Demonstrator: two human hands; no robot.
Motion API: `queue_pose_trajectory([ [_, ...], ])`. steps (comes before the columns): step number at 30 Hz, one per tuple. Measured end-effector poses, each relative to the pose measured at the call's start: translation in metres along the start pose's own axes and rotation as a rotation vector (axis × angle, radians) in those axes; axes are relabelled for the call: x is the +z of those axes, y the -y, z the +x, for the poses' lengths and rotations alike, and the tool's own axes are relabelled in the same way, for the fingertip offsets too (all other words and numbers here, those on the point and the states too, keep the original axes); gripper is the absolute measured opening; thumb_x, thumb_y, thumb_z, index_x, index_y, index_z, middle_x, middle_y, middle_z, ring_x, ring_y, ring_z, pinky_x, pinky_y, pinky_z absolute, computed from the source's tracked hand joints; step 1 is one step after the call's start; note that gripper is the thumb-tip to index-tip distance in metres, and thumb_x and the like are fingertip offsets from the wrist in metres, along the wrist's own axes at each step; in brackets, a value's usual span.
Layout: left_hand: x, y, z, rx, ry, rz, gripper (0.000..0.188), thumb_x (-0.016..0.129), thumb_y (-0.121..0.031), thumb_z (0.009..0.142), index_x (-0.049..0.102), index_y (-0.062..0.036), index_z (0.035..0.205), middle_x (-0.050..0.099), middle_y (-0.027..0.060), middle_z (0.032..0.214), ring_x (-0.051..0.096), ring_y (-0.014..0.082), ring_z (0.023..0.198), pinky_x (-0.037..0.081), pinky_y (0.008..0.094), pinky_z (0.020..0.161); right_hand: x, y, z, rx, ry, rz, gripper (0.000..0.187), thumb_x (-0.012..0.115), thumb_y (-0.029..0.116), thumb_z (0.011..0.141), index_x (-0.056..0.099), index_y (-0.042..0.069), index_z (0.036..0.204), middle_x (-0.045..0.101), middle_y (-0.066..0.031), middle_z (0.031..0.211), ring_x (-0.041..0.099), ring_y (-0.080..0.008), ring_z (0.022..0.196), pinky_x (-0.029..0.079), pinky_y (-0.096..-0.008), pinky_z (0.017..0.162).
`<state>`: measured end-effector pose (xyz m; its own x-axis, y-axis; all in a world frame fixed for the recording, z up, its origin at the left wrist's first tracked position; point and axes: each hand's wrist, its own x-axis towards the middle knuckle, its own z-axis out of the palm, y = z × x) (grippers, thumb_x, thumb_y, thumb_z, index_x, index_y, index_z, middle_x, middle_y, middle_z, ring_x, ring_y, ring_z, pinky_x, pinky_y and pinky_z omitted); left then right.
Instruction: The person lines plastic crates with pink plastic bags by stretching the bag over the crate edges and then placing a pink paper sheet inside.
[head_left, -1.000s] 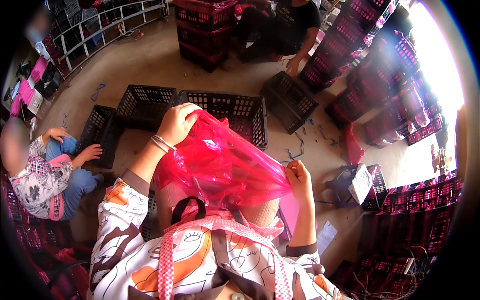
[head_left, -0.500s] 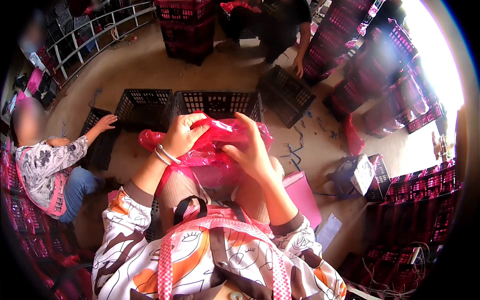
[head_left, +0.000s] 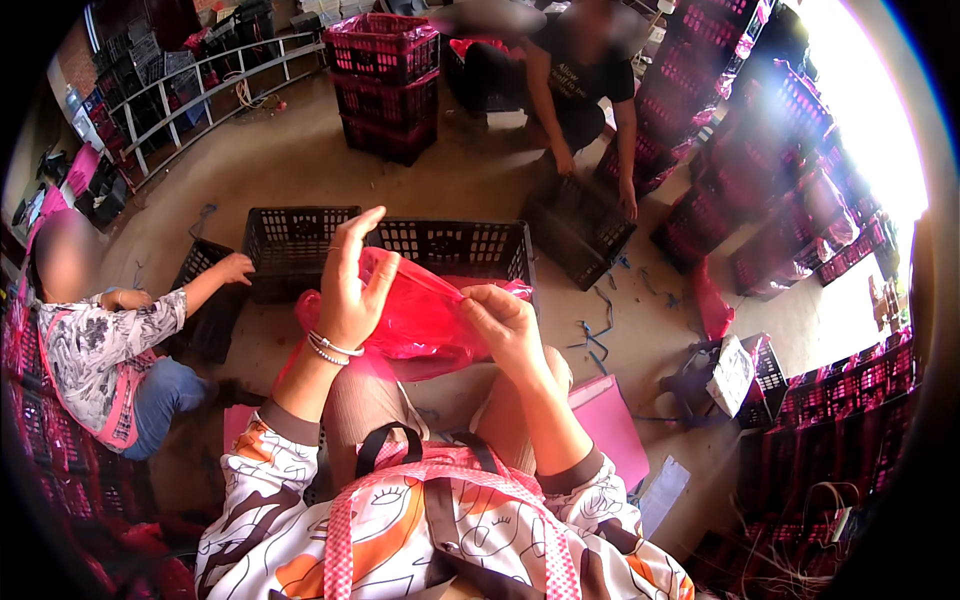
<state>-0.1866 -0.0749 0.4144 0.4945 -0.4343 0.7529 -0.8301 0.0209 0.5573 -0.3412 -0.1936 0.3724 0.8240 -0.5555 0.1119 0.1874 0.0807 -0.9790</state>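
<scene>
A thin, see-through pinkish-red plastic bag is spread, crumpled, above my lap. My right hand pinches its upper edge between thumb and fingertips, drawing the film taut. On the bag's left side my left hand is raised with fingers straight and thumb apart, the film touching it by the thumb. Just beyond the bag stands a black slotted plastic crate, its near side partly hidden by the bag and my hands.
Another black crate adjoins on the left, near a seated co-worker's hand. A second co-worker grips a tilted crate at the right. Pink-lined crates are stacked behind. A pink sheet and blue straps lie on the floor.
My left hand has gone from gripping the bag to straight fingers. My right hand, open before, now pinches the bag's edge. The far co-worker now has both hands at the tilted crate.
</scene>
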Motion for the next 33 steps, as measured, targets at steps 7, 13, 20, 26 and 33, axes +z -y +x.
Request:
queue_pose_trajectory([
  [7,0.008,-0.019,-0.006,-0.176,0.470,-0.167,0.020,0.060,-0.019,0.082,0.060,0.0006,0.081,0.062,0.0095,0.072,0.060,0.0188,0.068,0.047,0.0279,0.064,0.011,0.012,-0.004,-0.183,-0.048,-0.297,0.008,0.056,0.001,0.082,0.060,0.001,0.089,0.058,-0.0023,0.068,0.049,-0.0029,0.062,0.041,-0.0184,0.055],
  [13,0.004,-0.016,-0.007,-0.234,0.466,-0.147,0.020,0.060,-0.019,0.083,0.058,0.0001,0.079,0.060,0.0063,0.068,0.058,0.0139,0.064,0.046,0.0270,0.060,0.008,0.006,-0.004,-0.180,-0.130,-0.303,0.009,0.059,0.002,0.080,0.057,0.002,0.089,0.057,-0.0013,0.063,0.048,-0.0019,0.056,0.039,-0.0179,0.049],
  [20,0.006,-0.021,-0.011,-0.314,0.454,-0.331,0.012,0.061,-0.011,0.081,0.058,0.0003,0.077,0.061,0.0040,0.069,0.057,0.0101,0.067,0.045,0.0248,0.063,0.019,0.019,-0.006,-0.247,-0.144,-0.437,0.012,0.060,0.003,0.080,0.057,0.002,0.091,0.061,-0.0053,0.070,0.054,-0.0045,0.063,0.043,-0.0194,0.054],
  [26,0.009,-0.016,-0.013,-0.221,0.284,-0.356,0.007,0.057,-0.006,0.083,0.058,0.0007,0.081,0.062,0.0055,0.082,0.058,0.0100,0.073,0.046,0.0218,0.066,0.017,0.015,-0.005,-0.038,-0.073,-0.372,0.012,0.060,0.004,0.081,0.058,0.001,0.092,0.056,-0.0009,0.066,0.048,-0.0020,0.060,0.039,-0.0174,0.052],
  [33,0.007,-0.009,-0.011,-0.299,0.373,-0.474,0.020,0.055,-0.015,0.087,0.053,0.0021,0.097,0.058,0.0086,0.098,0.059,0.0124,0.081,0.048,0.0250,0.074,0.011,0.005,-0.006,-0.079,-0.055,-0.166,0.010,0.058,0.004,0.083,0.059,-0.001,0.092,0.054,0.0034,0.067,0.043,-0.0008,0.062,0.037,-0.0163,0.054],
])
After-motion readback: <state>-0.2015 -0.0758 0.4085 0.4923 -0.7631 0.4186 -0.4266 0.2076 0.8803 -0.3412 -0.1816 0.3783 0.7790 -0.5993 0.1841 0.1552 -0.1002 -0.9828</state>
